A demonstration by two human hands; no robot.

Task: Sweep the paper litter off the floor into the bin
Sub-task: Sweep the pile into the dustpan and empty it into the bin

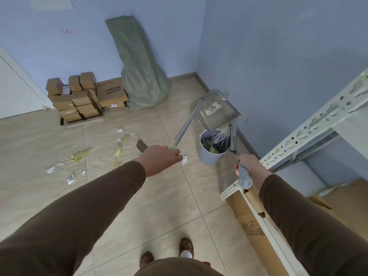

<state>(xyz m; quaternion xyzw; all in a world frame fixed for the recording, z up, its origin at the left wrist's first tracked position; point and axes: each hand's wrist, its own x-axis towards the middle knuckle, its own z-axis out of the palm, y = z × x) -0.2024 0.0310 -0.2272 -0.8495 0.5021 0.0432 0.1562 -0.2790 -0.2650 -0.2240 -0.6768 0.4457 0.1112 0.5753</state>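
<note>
We tip dustpan over bin so litter drops | left grip clasps its handle | right grip holds broom

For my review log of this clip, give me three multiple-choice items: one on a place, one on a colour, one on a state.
1. Where is the dustpan?
A. flat on the floor
B. tipped above the bin
C. on the boxes

2. What colour is the sack against the wall?
A. green
B. red
C. black

3. What is the left hand doing?
A. hanging idle
B. pressing the wall
C. gripping the dustpan handle

Answers: 1 B, sticks spill from it into the bin; 2 A, it is pale green; 3 C, the fingers curl round the handle.
</note>
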